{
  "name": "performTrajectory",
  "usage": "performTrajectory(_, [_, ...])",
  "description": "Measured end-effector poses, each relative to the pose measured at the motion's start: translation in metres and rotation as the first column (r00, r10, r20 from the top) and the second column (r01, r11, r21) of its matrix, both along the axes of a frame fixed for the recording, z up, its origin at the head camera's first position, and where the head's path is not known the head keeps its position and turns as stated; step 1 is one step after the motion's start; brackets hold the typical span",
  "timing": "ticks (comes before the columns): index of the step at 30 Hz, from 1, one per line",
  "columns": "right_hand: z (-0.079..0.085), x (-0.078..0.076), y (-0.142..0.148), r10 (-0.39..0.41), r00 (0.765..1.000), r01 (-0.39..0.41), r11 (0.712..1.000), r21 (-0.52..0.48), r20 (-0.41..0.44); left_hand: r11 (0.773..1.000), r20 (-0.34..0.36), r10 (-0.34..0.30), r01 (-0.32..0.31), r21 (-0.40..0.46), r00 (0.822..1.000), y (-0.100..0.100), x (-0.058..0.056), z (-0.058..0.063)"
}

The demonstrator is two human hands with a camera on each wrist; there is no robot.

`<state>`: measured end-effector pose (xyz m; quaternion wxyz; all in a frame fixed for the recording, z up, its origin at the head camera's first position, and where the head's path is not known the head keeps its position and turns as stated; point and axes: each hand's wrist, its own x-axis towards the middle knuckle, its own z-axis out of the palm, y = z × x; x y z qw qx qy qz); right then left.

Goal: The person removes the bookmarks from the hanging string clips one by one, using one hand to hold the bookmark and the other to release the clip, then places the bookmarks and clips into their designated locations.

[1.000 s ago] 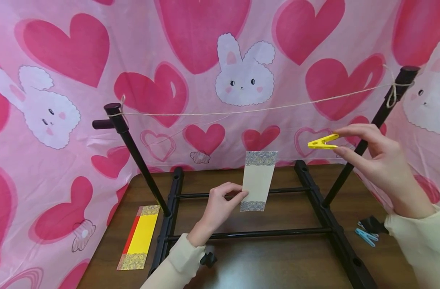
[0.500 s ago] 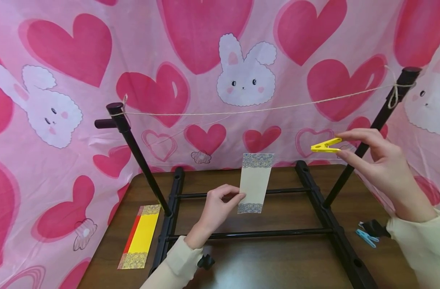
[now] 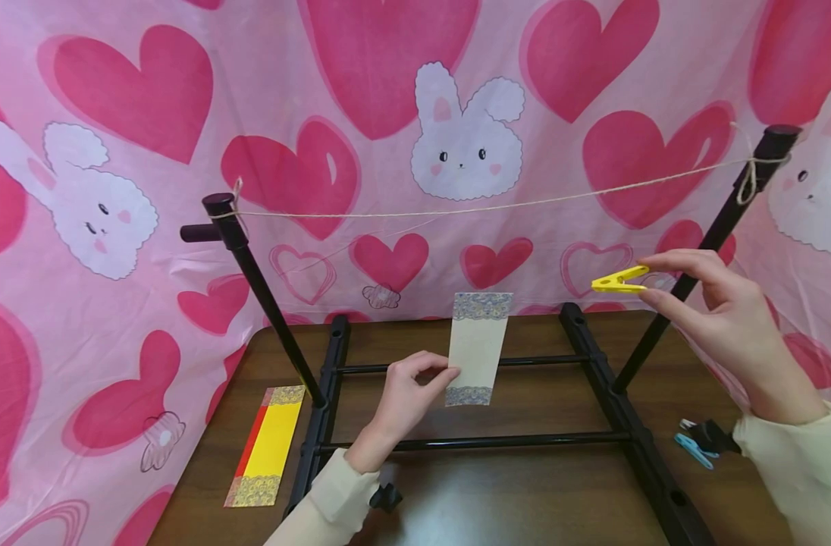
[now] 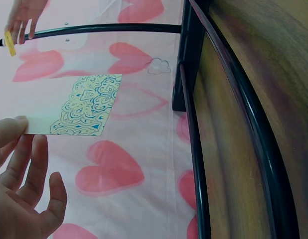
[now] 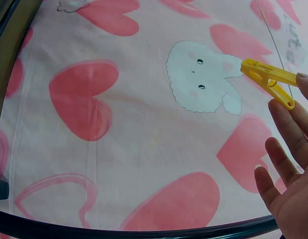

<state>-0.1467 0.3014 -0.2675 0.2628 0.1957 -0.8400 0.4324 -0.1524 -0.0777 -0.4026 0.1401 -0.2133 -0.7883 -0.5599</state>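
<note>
My left hand (image 3: 412, 390) pinches the left edge of a cream paper card (image 3: 479, 345) with patterned bands at top and bottom. The card stands nearly upright in the air over the frame's crossbars, below the string (image 3: 415, 214). In the left wrist view, thumb and fingertips grip the card (image 4: 86, 107) near its patterned end. At the right, my right hand (image 3: 725, 326) holds a yellow clothespin (image 3: 619, 280) by its two handles, between thumb and index finger. The right wrist view shows the clothespin (image 5: 266, 77) with the other fingers spread apart.
The string runs between a left black post (image 3: 261, 292) and a right black post (image 3: 705, 246) of a frame on the wooden table (image 3: 518, 500). A yellow card with a red edge (image 3: 268, 447) lies at left. Light blue clothespins (image 3: 695, 449) lie at right, partly hidden by a black strap piece.
My left hand has shifted slightly left and down with the card. The right hand with the yellow clothespin has drifted a little right and down.
</note>
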Motion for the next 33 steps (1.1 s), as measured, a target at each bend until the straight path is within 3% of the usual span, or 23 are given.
performTrajectory(13, [-0.008,0.001,0.005,-0.011,1.0,0.011,1.0,0.009,0.021,1.0,0.023,0.024,-0.024,0.003,0.999,-0.009,0.003,-0.004])
performTrajectory(22, [-0.016,0.002,0.009,-0.078,0.995,0.076,0.996,0.039,0.056,0.999,0.01,0.038,-0.038,0.0,0.999,-0.012,0.004,-0.005])
performTrajectory(33, [-0.025,0.005,0.017,-0.089,0.99,0.086,0.996,0.033,0.11,0.998,0.062,0.066,-0.066,0.001,0.996,-0.021,0.01,-0.008])
